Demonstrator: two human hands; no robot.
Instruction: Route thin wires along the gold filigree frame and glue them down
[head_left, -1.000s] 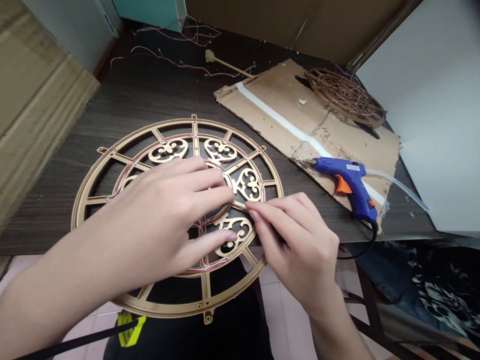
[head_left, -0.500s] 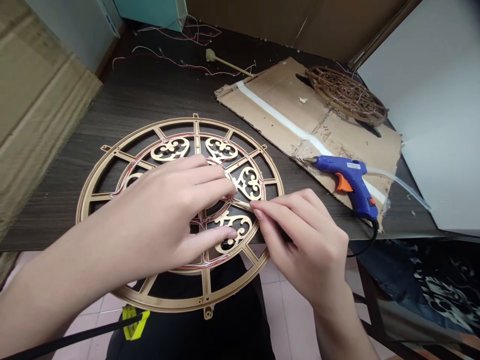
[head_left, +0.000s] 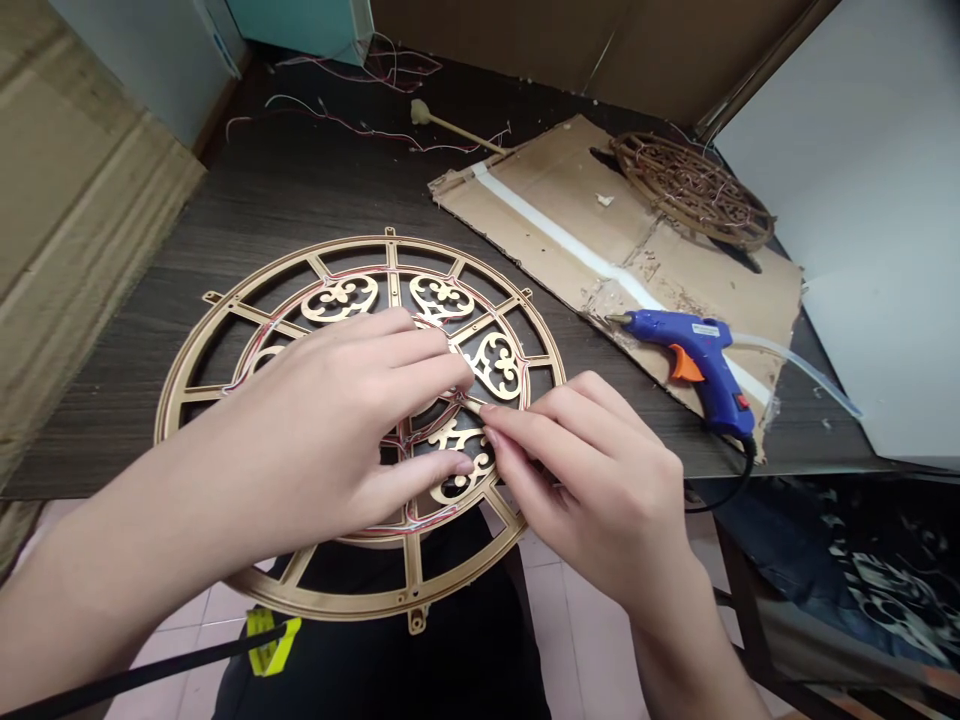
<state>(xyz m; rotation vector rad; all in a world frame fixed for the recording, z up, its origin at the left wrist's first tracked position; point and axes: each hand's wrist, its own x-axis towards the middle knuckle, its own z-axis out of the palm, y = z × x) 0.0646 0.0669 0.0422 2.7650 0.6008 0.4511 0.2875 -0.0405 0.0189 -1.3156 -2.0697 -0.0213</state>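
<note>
A round gold-coloured openwork frame [head_left: 405, 583] with scroll ornaments and spokes lies partly on the table, its near side jutting past the edge over my lap. Thin red and white wires [head_left: 431, 521] run along its inner ring and hub. My left hand [head_left: 352, 400] lies across the middle, fingers bent down near the hub, thumb stretched apart over a scroll. On the right side, my right hand [head_left: 592, 470] pinches thumb and forefinger together at a spoke [head_left: 471, 404] near the hub. Whatever sits between those fingertips is too small to tell.
A blue hot glue gun [head_left: 694, 350] lies on a cardboard sheet [head_left: 540, 190] to the right. Behind it rests a brown openwork disc [head_left: 694, 190] with wires. Loose wires [head_left: 352, 127] and a thin stick [head_left: 465, 132] lie at the back. A yellow tag [head_left: 271, 643] shows below.
My right hand has slid a little left along the spoke, closer to the hub. My left hand stays in place, and the frame has barely shifted.
</note>
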